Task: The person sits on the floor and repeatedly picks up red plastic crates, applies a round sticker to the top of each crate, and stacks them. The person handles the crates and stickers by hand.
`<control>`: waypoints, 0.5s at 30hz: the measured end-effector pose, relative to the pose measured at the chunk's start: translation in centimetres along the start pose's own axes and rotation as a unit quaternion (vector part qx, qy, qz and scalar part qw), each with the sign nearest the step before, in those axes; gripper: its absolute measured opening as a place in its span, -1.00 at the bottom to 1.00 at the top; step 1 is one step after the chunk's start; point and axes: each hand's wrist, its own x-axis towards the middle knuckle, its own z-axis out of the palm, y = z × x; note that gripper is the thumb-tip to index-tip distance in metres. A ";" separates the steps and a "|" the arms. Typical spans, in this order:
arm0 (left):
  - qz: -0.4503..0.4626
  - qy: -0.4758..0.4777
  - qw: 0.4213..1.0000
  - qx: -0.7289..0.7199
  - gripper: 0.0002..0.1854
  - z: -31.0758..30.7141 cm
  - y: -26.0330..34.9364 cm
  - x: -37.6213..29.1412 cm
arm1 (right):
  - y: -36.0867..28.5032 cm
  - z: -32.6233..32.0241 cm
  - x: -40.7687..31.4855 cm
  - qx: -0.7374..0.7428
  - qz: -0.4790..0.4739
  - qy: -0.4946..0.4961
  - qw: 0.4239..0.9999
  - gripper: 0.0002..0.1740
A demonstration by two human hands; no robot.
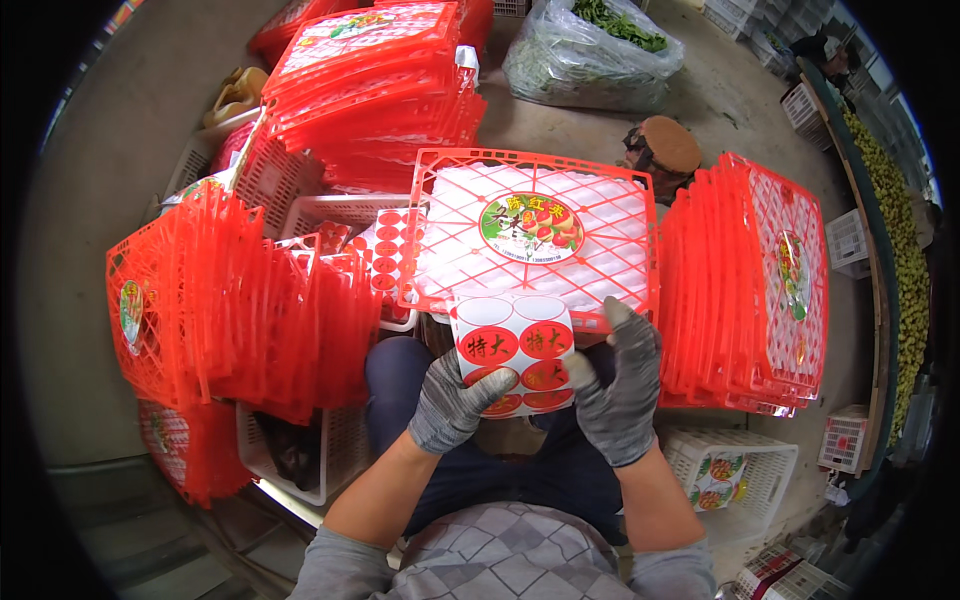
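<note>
My left hand (461, 401), in a grey knit glove, grips the lower left of a sheet of red oval stickers (487, 346), thumb on top. Two bare white ovals show along the sheet's upper edge. My gloved right hand (622, 386) is at the sheet's right side, its thumb against that edge. The fingers stand apart from the thumb, near the front right corner of a red plastic lattice lid (409, 232). White padding (457, 259) shows under the lattice, and a printed oval label (531, 227) lies at its middle.
Red lattice lids are stacked at left (247, 315), right (739, 292) and behind (367, 82). A white crate (750, 457) with label sheets sits at lower right. Beyond are a round stool (664, 146), a plastic bag of greens (592, 67) and a fruit-covered table (889, 255).
</note>
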 end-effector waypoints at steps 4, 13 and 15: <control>0.031 -0.020 0.997 0.072 -0.60 -0.4 0.1 -0.2 | -0.4 -0.6 0.7 -0.104 -0.144 -0.093 0.980 -0.34; 0.037 -0.039 0.990 0.128 -0.61 0.1 1.0 1.9 | 0.6 -0.3 1.6 -0.045 -0.152 -0.174 0.972 -0.52; 0.051 -0.045 0.984 0.163 -0.62 0.4 1.3 2.6 | 1.0 -0.5 1.9 -0.047 -0.144 -0.195 0.969 -0.57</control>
